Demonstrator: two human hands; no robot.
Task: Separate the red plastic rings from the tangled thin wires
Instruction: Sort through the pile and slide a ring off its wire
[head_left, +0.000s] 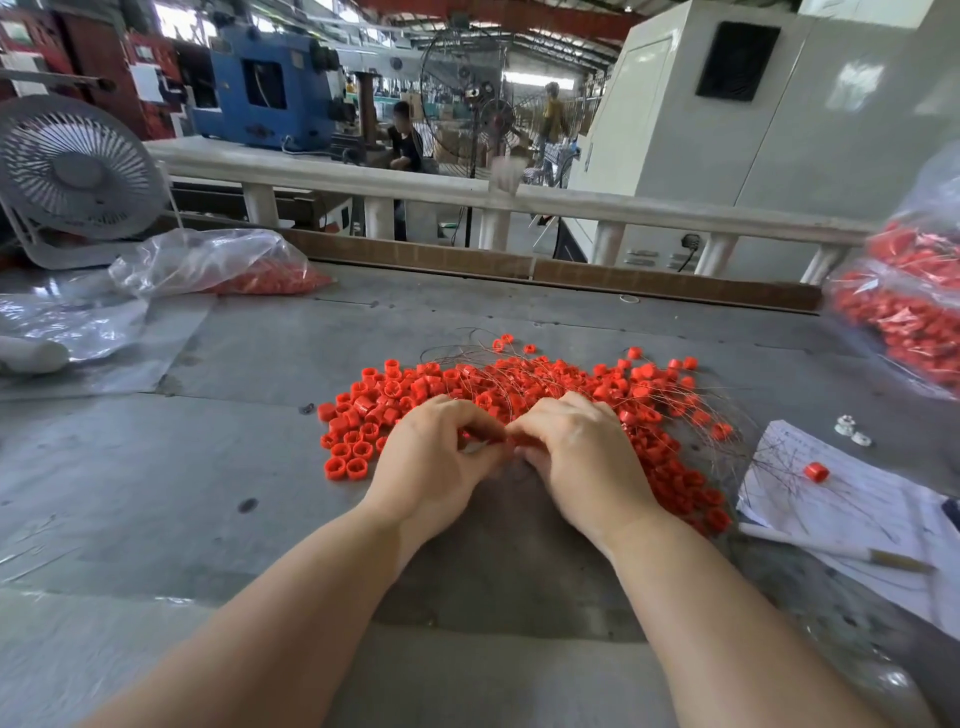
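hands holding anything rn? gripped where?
Both hands, left hand and right hand, pinch something small between their fingertips at the ring pile's near edge; ring or wire, can't tell.

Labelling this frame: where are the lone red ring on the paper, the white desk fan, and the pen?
lone red ring (816, 472), head view, its side wall
white desk fan (78, 169), head view, grille centre
pen (810, 545), head view, white barrel

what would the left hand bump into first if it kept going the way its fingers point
Probably the right hand: the left hand curls its fingers rightward and their tips nearly meet over the red rings and thin wires. Depth between them is unclear.
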